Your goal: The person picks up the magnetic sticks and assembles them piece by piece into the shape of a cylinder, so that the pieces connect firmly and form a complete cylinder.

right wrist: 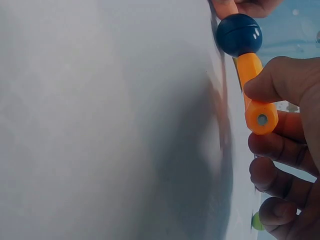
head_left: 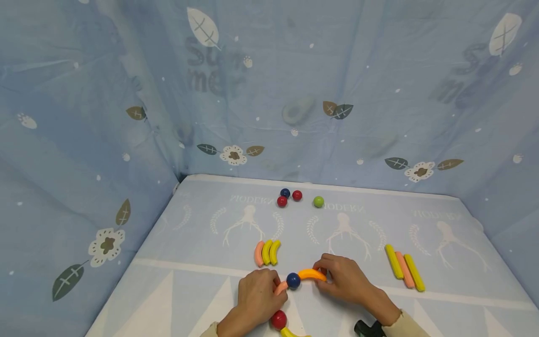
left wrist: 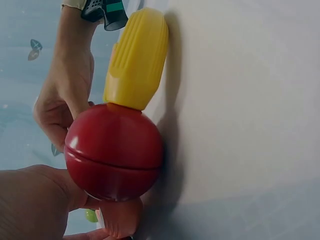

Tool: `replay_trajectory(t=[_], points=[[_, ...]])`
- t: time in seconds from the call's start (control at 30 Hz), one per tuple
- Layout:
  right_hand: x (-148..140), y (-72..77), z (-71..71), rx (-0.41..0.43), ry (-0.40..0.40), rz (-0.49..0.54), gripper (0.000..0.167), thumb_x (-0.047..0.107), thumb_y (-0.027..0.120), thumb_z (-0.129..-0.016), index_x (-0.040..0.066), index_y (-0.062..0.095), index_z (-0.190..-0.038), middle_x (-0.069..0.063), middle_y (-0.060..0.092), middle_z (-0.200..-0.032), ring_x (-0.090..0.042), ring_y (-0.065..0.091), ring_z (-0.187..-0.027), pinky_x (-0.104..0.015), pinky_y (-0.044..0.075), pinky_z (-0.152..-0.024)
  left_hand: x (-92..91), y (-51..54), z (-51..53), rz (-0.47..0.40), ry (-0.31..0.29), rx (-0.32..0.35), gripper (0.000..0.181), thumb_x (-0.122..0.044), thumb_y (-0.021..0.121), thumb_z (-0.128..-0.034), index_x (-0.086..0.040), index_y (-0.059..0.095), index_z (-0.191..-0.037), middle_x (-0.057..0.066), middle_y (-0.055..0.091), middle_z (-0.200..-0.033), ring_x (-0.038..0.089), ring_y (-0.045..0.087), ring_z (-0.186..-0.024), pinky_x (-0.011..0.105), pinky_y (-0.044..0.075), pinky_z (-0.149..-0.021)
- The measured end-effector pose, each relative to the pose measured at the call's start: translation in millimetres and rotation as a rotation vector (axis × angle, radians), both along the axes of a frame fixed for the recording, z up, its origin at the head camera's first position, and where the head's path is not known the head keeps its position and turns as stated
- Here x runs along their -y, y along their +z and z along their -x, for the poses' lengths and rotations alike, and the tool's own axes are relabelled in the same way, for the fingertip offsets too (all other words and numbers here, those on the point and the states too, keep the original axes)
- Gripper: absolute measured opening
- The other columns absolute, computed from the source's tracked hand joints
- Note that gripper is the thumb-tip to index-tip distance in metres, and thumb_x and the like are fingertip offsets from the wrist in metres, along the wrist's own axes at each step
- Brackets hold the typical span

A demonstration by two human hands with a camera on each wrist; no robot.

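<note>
At the table's front, my left hand [head_left: 257, 292] holds a pink curved rod [head_left: 280, 288] of a magnetic building set. A dark blue ball [head_left: 293, 281] sits at that rod's far end. My right hand [head_left: 343, 278] pinches an orange curved rod [head_left: 310, 274] whose other end meets the blue ball. Its free end shows a small grey disc in the right wrist view. Below my left hand lies a red ball [head_left: 278, 320] touching a ribbed yellow curved rod [left wrist: 137, 57]. The pink rod reaches towards the red ball; my fingers partly cover it.
Beyond my hands lie a pink curved rod [head_left: 258, 253] and two yellow curved rods [head_left: 274, 252]. Straight yellow [head_left: 394, 262] and pink [head_left: 404, 270] rods lie at right. Two red balls, a blue ball [head_left: 285, 193] and a green ball [head_left: 318, 201] rest near the back curtain [head_left: 269, 140].
</note>
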State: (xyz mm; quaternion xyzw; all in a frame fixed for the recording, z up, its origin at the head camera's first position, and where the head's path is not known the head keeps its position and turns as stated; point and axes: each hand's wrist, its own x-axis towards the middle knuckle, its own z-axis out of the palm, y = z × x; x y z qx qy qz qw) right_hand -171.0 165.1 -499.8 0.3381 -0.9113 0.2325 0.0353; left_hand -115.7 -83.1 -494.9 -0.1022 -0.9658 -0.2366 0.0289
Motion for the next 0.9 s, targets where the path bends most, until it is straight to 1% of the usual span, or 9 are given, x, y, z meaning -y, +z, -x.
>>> replay_trajectory(t=[0.23, 0.33, 0.43, 0.57, 0.67, 0.77, 0.83, 0.9], points=[[3.1, 2.0, 2.0, 0.017, 0.028, 0.003, 0.020, 0.024, 0.080, -0.077, 0.021, 0.071, -0.095, 0.017, 0.051, -0.081, 0.000, 0.044, -0.064, -0.021, 0.040, -0.057, 1.0, 1.0, -2.1, 0.031, -0.020, -0.014, 0.022, -0.032, 0.077, -0.0718, -0.024, 0.058, -0.065, -0.016, 0.039, -0.053, 0.005, 0.038, -0.050, 0.024, 0.032, -0.044], [5.1, 2.1, 3.7, -0.005, 0.045, 0.004, 0.020, 0.024, 0.081, -0.077, 0.022, 0.072, -0.095, 0.015, 0.051, -0.081, 0.001, 0.042, -0.062, -0.020, 0.039, -0.055, 0.6, 1.5, -2.5, 0.044, -0.026, -0.026, 0.023, -0.036, 0.076, -0.0730, -0.025, 0.057, -0.065, -0.015, 0.039, -0.055, 0.005, 0.037, -0.050, 0.024, 0.032, -0.044], [7.3, 2.2, 5.1, -0.014, 0.061, 0.010, 0.019, 0.024, 0.081, -0.078, 0.022, 0.072, -0.095, 0.015, 0.050, -0.082, 0.001, 0.041, -0.061, -0.019, 0.038, -0.053, -0.4, 1.6, -2.4, 0.062, -0.022, -0.050, 0.027, -0.043, 0.074, -0.0748, -0.025, 0.057, -0.064, -0.014, 0.038, -0.056, 0.004, 0.036, -0.050, 0.025, 0.031, -0.043], [11.0, 2.7, 6.7, -0.018, 0.079, 0.011, 0.020, 0.024, 0.081, -0.078, 0.022, 0.072, -0.095, 0.015, 0.050, -0.082, 0.001, 0.040, -0.060, -0.018, 0.037, -0.052, -2.4, 1.0, -1.9, 0.090, -0.011, -0.100, 0.033, -0.052, 0.070, -0.0777, -0.024, 0.057, -0.065, -0.014, 0.037, -0.058, 0.004, 0.036, -0.051, 0.025, 0.029, -0.043], [14.2, 3.2, 7.5, -0.018, 0.097, 0.015, 0.019, 0.023, 0.080, -0.078, 0.021, 0.073, -0.096, 0.014, 0.051, -0.082, 0.001, 0.041, -0.060, -0.018, 0.038, -0.053, -4.6, 0.3, -0.6, 0.097, -0.003, -0.148, 0.032, -0.051, 0.069, -0.0801, -0.023, 0.059, -0.068, -0.013, 0.037, -0.059, 0.005, 0.037, -0.053, 0.024, 0.029, -0.044], [17.9, 3.3, 7.7, -0.013, 0.112, 0.024, 0.019, 0.022, 0.080, -0.079, 0.021, 0.073, -0.096, 0.014, 0.051, -0.083, 0.001, 0.041, -0.061, -0.018, 0.038, -0.053, -6.8, -0.4, 1.1, 0.098, 0.000, -0.202, 0.028, -0.046, 0.069, -0.0805, -0.022, 0.059, -0.069, -0.013, 0.040, -0.061, 0.006, 0.039, -0.054, 0.024, 0.029, -0.043], [20.5, 3.0, 7.7, -0.010, 0.120, 0.026, 0.018, 0.022, 0.079, -0.079, 0.021, 0.073, -0.096, 0.015, 0.051, -0.083, 0.000, 0.041, -0.061, -0.018, 0.038, -0.053, -7.9, -0.7, 1.6, 0.097, -0.004, -0.226, 0.025, -0.042, 0.070, -0.0794, -0.022, 0.059, -0.070, -0.013, 0.043, -0.062, 0.006, 0.041, -0.055, 0.023, 0.029, -0.044], [23.1, 2.6, 7.6, -0.001, 0.124, 0.027, 0.018, 0.021, 0.079, -0.079, 0.022, 0.073, -0.096, 0.015, 0.051, -0.083, 0.000, 0.041, -0.061, -0.018, 0.038, -0.054, -8.7, -1.1, 2.0, 0.102, -0.007, -0.231, 0.023, -0.040, 0.071, -0.0779, -0.022, 0.058, -0.071, -0.013, 0.045, -0.064, 0.007, 0.041, -0.056, 0.023, 0.029, -0.044]])
